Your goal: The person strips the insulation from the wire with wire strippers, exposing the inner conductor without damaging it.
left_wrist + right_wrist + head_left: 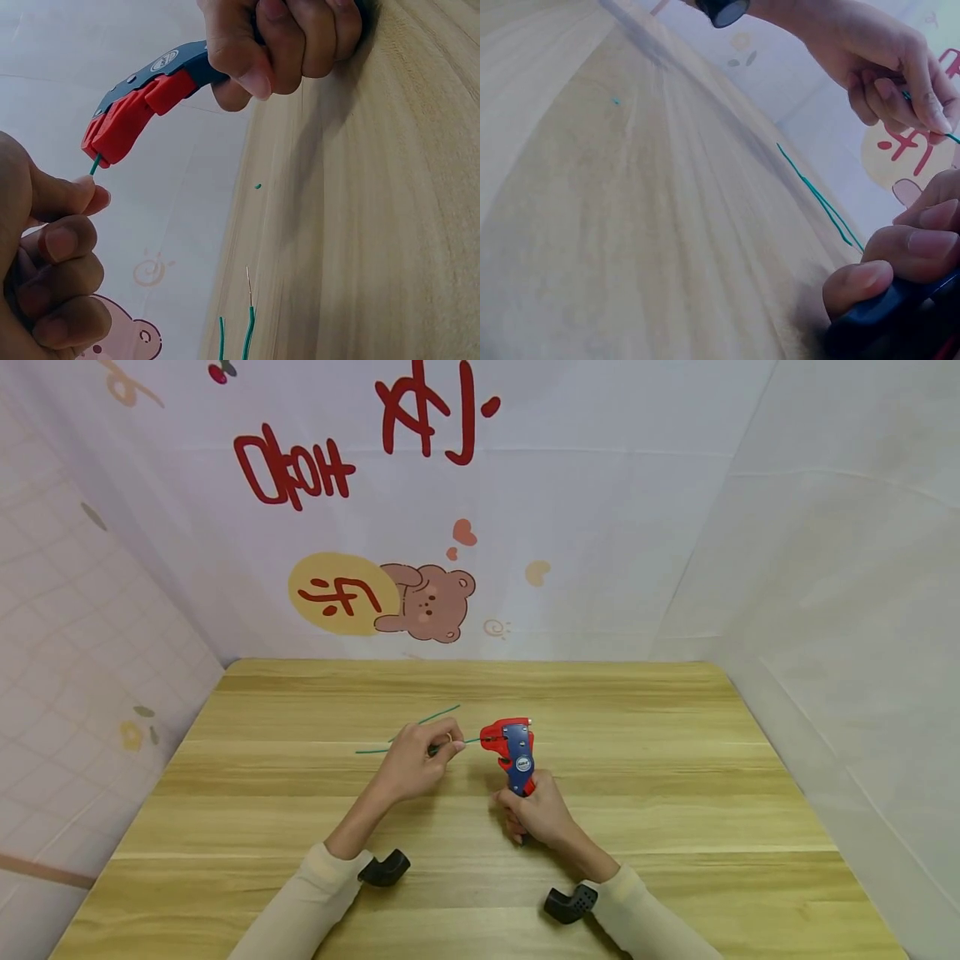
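Observation:
My left hand (422, 762) pinches a thin green wire (472, 741) between thumb and forefinger, the other fingers curled. That wire's end goes into the red nose of a red and blue wire stripper (519, 750); the tip inside is hidden. My right hand (546, 814) grips the stripper by its handles, above the table, with the nose toward the left hand. In the left wrist view, two more green wires (250, 330) lie on the table, one ending in bare copper (249, 285). The right wrist view shows the stripper's handle (885, 304) only in part.
The wooden table (645, 760) meets a white printed cloth (600, 543) at the back and sides. A tiny green scrap (257, 186) lies on the tabletop. Black wrist mounts (384, 868) sit on both cuffs.

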The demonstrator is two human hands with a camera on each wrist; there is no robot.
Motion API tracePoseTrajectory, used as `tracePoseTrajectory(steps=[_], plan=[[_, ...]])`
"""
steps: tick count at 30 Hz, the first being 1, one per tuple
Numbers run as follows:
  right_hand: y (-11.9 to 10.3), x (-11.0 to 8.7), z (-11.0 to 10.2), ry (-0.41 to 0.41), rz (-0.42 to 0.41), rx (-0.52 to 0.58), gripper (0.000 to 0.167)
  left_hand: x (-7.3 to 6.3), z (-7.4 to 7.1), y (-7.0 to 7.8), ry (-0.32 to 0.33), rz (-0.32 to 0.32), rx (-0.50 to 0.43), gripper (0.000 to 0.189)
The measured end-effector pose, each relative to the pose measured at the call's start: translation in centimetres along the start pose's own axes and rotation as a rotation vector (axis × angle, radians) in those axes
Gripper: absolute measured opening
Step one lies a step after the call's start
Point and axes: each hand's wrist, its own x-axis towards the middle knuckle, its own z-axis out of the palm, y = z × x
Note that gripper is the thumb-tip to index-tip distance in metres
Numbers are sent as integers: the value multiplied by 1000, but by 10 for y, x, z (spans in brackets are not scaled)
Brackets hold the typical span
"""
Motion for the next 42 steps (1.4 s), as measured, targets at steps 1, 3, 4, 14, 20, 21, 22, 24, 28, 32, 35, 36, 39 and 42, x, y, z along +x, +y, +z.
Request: tracePoseTrajectory(steps=[1, 3, 4, 14, 20, 21, 22, 24, 28, 32, 35, 36, 39, 42], plan=[[0, 0, 0, 3, 2, -2, 21, 0, 0, 0, -2, -1, 0, 17], [-1, 0, 0, 9, 7, -6, 20, 0, 0, -1, -4, -9, -2, 17], [-2, 0, 1, 11, 8, -8, 20, 1, 0, -1, -7, -13, -3, 17], [-6, 1, 1, -6, 3, -20, 20, 2, -2, 0, -28, -21, 3, 18], [-5, 1, -1, -25, -10, -12, 23, 2, -2, 1, -42, -20, -9, 18], [-5, 0, -1, -29, -13, -10, 24, 3, -2, 1, -43, -17, -11, 18], [-5, 0, -2, -32, -15, -7, 25, 3, -2, 1, -44, -14, -11, 17], [-5, 0, -2, -32, -15, -7, 26, 3, -1, 2, -44, -9, -11, 17], [-5, 0, -3, -20, -1, -16, 25, 4, -1, 2, -43, -10, -8, 17], [-4, 0, -3, -18, 2, -29, 25, 4, -2, 1, -46, -14, 2, 16], [-3, 1, -3, -33, -11, -33, 27, 3, -3, 2, -55, -29, 22, 12], [-2, 2, -4, -40, -16, -33, 27, 3, -4, 2, -61, -34, 35, 11], [0, 2, -4, -59, -30, -38, 28, 2, -5, 2, -81, -42, 77, 15], [1, 3, -5, -72, -29, -36, 30, 1, -6, 3, -95, -39, 114, 18]])
